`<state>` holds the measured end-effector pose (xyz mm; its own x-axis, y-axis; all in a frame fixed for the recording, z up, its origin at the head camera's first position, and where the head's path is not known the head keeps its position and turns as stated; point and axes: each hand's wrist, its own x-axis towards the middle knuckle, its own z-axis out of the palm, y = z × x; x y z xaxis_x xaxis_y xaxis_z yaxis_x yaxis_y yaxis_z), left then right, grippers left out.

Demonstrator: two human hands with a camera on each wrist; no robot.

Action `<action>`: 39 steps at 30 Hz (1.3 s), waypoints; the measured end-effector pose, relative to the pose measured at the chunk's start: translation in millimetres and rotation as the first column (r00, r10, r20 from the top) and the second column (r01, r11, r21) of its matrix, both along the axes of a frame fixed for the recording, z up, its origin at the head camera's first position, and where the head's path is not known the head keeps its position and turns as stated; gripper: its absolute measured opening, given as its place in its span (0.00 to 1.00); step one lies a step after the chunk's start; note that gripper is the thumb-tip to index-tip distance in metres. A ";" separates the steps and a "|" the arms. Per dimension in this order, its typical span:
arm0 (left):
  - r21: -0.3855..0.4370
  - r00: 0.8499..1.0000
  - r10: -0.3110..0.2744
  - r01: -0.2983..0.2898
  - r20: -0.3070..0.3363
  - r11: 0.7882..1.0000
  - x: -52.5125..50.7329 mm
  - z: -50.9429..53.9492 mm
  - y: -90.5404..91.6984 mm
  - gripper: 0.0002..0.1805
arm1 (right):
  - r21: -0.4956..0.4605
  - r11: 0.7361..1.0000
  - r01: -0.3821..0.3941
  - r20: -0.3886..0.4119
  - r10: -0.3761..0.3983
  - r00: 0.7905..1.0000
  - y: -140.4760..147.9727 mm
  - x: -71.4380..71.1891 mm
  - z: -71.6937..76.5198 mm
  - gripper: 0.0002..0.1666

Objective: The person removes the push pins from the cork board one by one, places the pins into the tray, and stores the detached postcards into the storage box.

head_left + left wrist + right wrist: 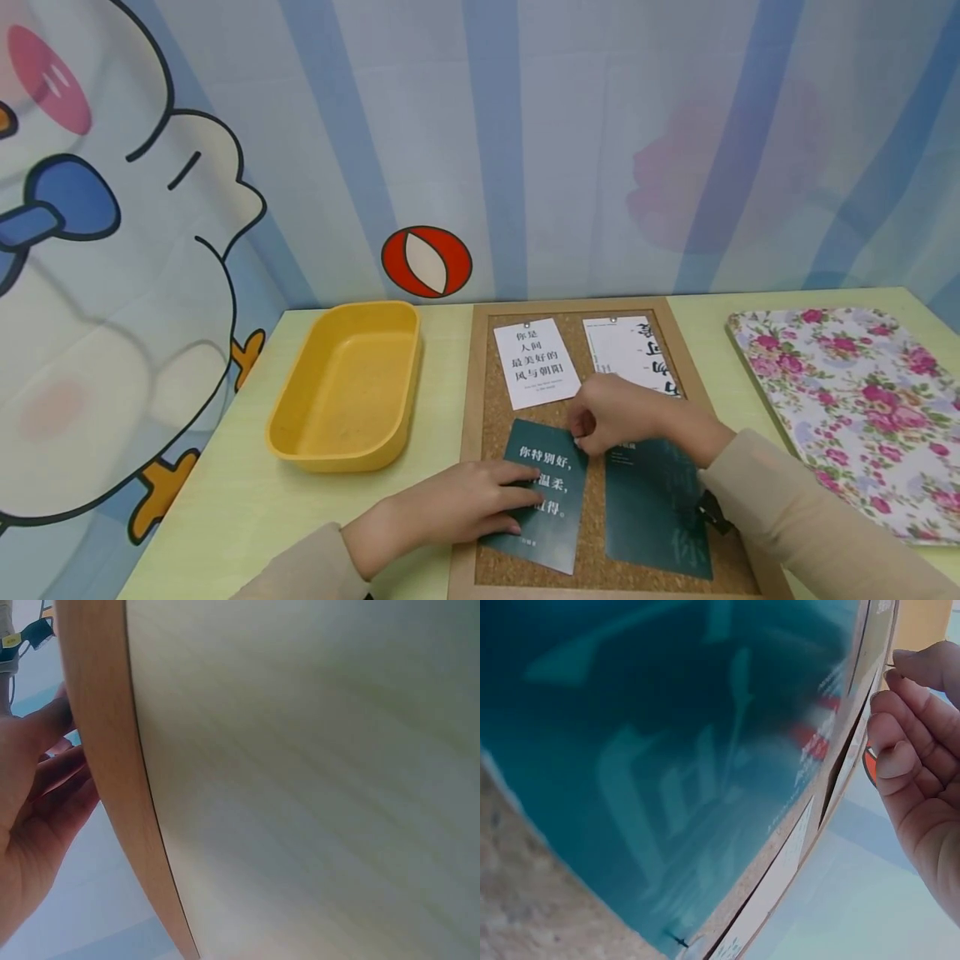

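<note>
A cork board (498,500) with a wooden frame lies on the table. My left hand (468,504) rests with its fingers spread on the left dark green card (558,533), which bears white characters. At that card's upper right corner, my right hand (618,414) pinches a small pin (889,665) between thumb and forefinger; only its thin needle shows. The right dark green card (652,517) lies under the right forearm. Above them are a white card (536,362) and a second white card (618,342), each with a small pin at its top edge.
Left of the board stands a yellow plastic tray (345,383). To the right lies a flower-patterned board (847,400). The pale yellow table (442,400) ends at a blue-striped cartoon backdrop (562,167).
</note>
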<state>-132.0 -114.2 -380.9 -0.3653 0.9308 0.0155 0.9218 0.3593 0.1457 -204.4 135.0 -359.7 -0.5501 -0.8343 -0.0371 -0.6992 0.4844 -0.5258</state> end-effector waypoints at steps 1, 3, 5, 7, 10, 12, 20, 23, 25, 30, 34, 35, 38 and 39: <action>-0.001 1.000 -0.002 0.002 -0.002 1.000 -0.1 0.0 0.1 0.21 | -0.005 1.000 -0.001 0.000 0.001 1.000 0.4 0.1 0.9 0.04; -0.001 1.000 -0.007 0.007 -0.004 1.000 -0.5 -0.4 0.3 0.21 | -0.017 1.000 0.000 -0.001 0.000 1.000 1.1 0.5 3.0 0.04; 0.000 1.000 -0.005 0.005 -0.002 1.000 -0.7 -0.8 0.4 0.21 | -0.031 0.999 0.005 -0.009 -0.006 1.000 1.8 1.4 6.1 0.04; 0.000 1.000 -0.005 0.005 -0.011 1.000 -0.6 -1.6 0.4 0.21 | -0.047 0.999 0.015 -0.027 -0.016 1.000 2.7 2.5 8.8 0.04; 0.000 1.000 -0.014 0.014 -0.014 1.000 1.4 -3.4 0.3 0.21 | -0.070 0.997 0.025 -0.063 -0.029 0.998 4.7 5.1 11.8 0.05; 0.000 1.000 -0.024 0.024 -0.016 1.000 2.8 -4.8 0.3 0.21 | -0.085 0.996 0.030 -0.096 -0.038 0.995 6.9 7.2 13.4 0.05; 0.026 1.000 -0.015 0.015 0.003 1.000 1.4 -6.1 -1.8 0.20 | -0.125 0.991 0.055 -0.279 -0.088 0.956 21.0 12.7 26.7 0.08; 0.025 1.000 -0.017 0.017 0.004 1.000 -2.5 -4.6 -2.4 0.20 | -0.140 0.987 0.075 -0.349 -0.120 0.930 29.8 13.5 32.7 0.06; 0.024 1.000 -0.022 0.022 0.004 0.999 -3.6 -4.0 -2.6 0.21 | -0.144 0.985 0.090 -0.383 -0.139 0.913 35.7 14.7 35.0 0.05; 0.032 0.999 -0.029 0.029 0.019 0.999 -2.1 -3.5 -4.7 0.20 | -0.144 0.982 0.125 -0.425 -0.176 0.888 50.4 15.8 35.3 0.05; 0.044 0.999 -0.022 0.021 0.037 0.999 -1.9 -3.7 -4.8 0.19 | -0.159 0.975 0.155 -0.463 -0.212 0.861 68.3 12.3 32.6 0.06; 0.047 0.999 -0.022 0.020 0.033 0.999 -2.2 -3.6 -4.0 0.19 | -0.166 0.972 0.164 -0.475 -0.225 0.851 73.7 11.3 31.9 0.07; 0.051 1.000 -0.015 0.014 0.022 0.999 -2.9 -2.9 -2.2 0.18 | -0.168 0.964 0.205 -0.499 -0.263 0.826 91.1 8.9 32.0 0.09; 0.049 1.000 -0.014 0.014 0.015 0.999 -2.9 -2.6 -1.9 0.18 | -0.166 0.961 0.223 -0.506 -0.277 0.817 96.9 8.6 32.2 0.09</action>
